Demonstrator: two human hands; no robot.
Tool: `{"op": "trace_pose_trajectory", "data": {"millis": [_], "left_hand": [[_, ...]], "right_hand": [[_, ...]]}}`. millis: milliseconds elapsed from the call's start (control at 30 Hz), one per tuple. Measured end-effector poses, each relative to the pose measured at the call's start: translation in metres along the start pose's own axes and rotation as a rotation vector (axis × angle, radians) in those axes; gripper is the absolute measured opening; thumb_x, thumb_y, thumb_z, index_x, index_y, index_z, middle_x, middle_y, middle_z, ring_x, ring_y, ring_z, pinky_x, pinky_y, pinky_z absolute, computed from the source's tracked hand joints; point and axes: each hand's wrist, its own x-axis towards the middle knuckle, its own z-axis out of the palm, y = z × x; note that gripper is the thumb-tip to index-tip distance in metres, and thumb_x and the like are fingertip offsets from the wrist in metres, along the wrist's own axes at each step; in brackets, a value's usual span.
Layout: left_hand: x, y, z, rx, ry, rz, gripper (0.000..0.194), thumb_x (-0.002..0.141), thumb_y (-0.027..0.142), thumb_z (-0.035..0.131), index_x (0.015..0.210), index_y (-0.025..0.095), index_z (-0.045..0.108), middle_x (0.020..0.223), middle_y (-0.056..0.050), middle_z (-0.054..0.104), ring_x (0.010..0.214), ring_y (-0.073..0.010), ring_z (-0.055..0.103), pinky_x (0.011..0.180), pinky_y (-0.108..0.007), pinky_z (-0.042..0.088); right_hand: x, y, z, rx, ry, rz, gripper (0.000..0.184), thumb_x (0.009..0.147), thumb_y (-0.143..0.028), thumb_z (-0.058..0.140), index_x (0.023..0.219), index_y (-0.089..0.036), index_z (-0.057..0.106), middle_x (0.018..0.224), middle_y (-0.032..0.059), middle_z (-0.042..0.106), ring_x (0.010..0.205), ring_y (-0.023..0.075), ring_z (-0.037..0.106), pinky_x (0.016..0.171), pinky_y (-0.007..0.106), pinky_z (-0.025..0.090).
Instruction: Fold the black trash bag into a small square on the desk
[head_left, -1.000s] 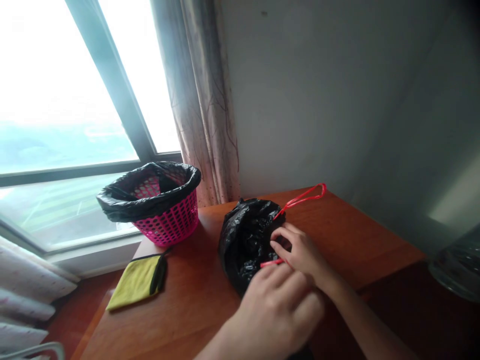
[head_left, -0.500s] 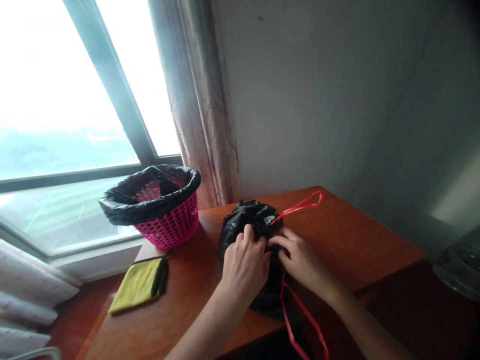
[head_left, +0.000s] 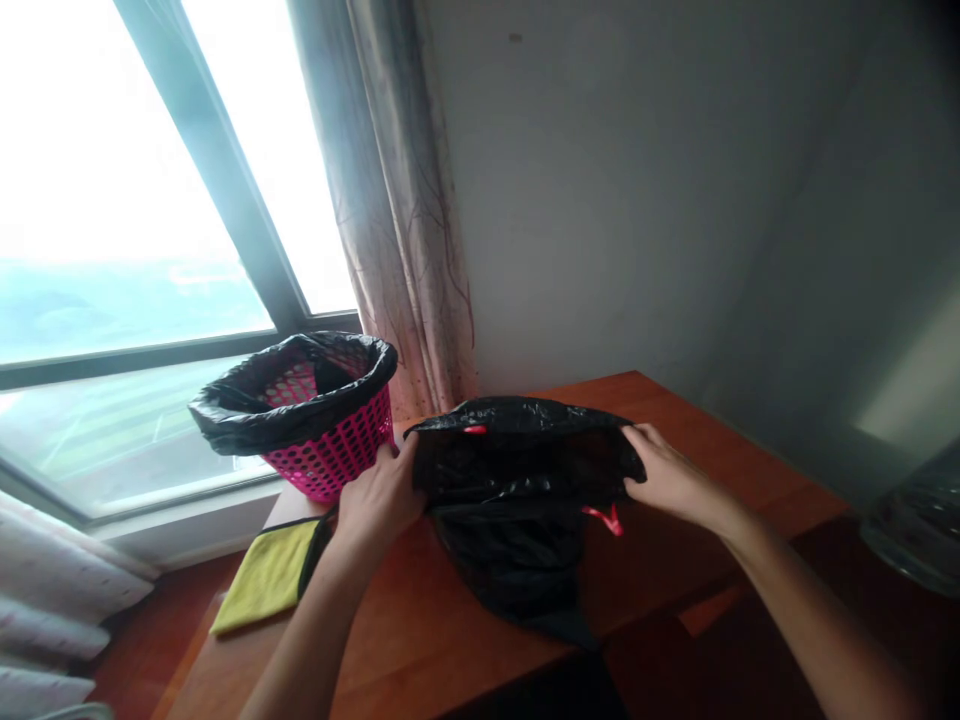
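A black garbage bag (head_left: 517,500) with a red drawstring (head_left: 606,518) is stretched wide open above the wooden table (head_left: 420,630). My left hand (head_left: 379,495) grips the bag's left rim, fingers closed on the plastic. My right hand (head_left: 667,480) grips the right rim the same way. The bag's body sags down onto the table between my hands. A short piece of red string shows at the top rim, another hangs near my right hand.
A pink plastic basket (head_left: 334,455) lined with a black bag stands at the table's back left by the window. A yellow cloth (head_left: 266,575) lies near the left edge. A curtain (head_left: 405,250) hangs behind. A grey wall is at the right.
My hands have moved apart from the bag's bunched mouth and pulled it wide open. The long red drawstring loops are drawn in, leaving short bits showing.
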Motion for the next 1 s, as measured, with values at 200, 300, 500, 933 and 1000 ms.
{"op": "trace_pose_trajectory", "data": {"millis": [200, 300, 500, 933, 1000], "left_hand": [[-0.006, -0.018, -0.002, -0.095, -0.097, 0.043, 0.074, 0.079, 0.026, 0.051, 0.15, 0.033, 0.029, 0.115, -0.012, 0.066, 0.098, -0.0336, 0.067, 0.071, -0.039, 0.05], [-0.015, -0.016, -0.005, -0.071, -0.116, 0.09, 0.073, 0.078, 0.023, 0.053, 0.148, 0.032, 0.032, 0.115, -0.011, 0.064, 0.094, -0.0305, 0.068, 0.07, -0.037, 0.05], [-0.041, 0.002, -0.036, 0.037, 0.239, 0.12, 0.042, 0.088, 0.027, 0.055, 0.131, 0.026, 0.053, 0.143, -0.015, 0.045, 0.12, -0.033, 0.055, 0.09, -0.044, 0.051], [-0.03, 0.078, -0.006, -0.121, 0.046, 0.635, 0.021, 0.093, 0.019, 0.045, 0.093, 0.019, 0.066, 0.088, -0.009, 0.071, 0.091, -0.0261, 0.068, 0.088, -0.041, 0.051], [-0.036, 0.069, 0.001, -0.058, -0.027, 0.583, 0.029, 0.096, 0.022, 0.04, 0.088, 0.018, 0.068, 0.084, -0.011, 0.071, 0.082, -0.0274, 0.069, 0.079, -0.041, 0.053]], "right_hand": [[0.015, 0.02, -0.025, 0.105, -0.091, 0.018, 0.059, 0.074, -0.018, 0.062, 0.131, -0.02, 0.049, 0.101, 0.0068, 0.069, 0.092, 0.0235, 0.067, 0.08, 0.032, 0.05], [0.01, 0.018, -0.027, -0.017, -0.134, -0.007, 0.053, 0.074, -0.02, 0.061, 0.127, -0.019, 0.055, 0.113, 0.0102, 0.068, 0.1, 0.0254, 0.067, 0.083, 0.032, 0.051], [-0.013, -0.015, -0.05, -0.319, 0.185, -0.113, 0.033, 0.088, -0.038, 0.058, 0.114, -0.02, 0.068, 0.134, 0.0134, 0.059, 0.113, 0.0329, 0.063, 0.095, 0.044, 0.049], [-0.014, -0.1, 0.03, -0.217, -0.328, -0.473, 0.028, 0.097, -0.027, 0.045, 0.09, -0.019, 0.072, 0.094, 0.0079, 0.074, 0.091, 0.0247, 0.07, 0.083, 0.035, 0.048], [-0.029, -0.091, 0.031, -0.208, -0.406, -0.45, 0.029, 0.096, -0.025, 0.045, 0.088, -0.021, 0.072, 0.09, 0.0067, 0.075, 0.086, 0.024, 0.071, 0.078, 0.032, 0.048]]}}
